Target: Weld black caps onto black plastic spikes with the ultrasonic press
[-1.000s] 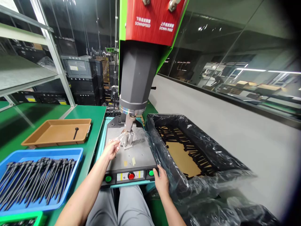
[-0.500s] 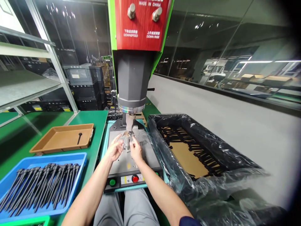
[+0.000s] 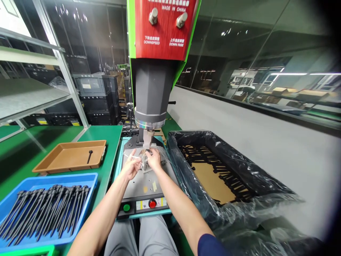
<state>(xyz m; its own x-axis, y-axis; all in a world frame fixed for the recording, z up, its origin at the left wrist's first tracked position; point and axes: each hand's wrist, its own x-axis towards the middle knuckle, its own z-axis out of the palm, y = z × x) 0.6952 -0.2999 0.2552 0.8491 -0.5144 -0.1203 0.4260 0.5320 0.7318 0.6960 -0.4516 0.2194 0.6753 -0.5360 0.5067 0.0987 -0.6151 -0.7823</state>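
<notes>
Metal plate (image 3: 135, 186), right hand (image 3: 154, 159) pinching black part (image 3: 147, 150) at fingertips (left hand (image 3: 131, 168), grip unclear)

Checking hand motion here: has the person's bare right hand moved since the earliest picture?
Yes: the bare right hand has moved forward and left, from the right end of the black control panel to near the tapered grey metal tip.

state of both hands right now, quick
Left hand: half-curled at a thin whitish strip; grip unclear.
Right hand: at a small black part under the tapered grey metal horn; grip unclear.
</notes>
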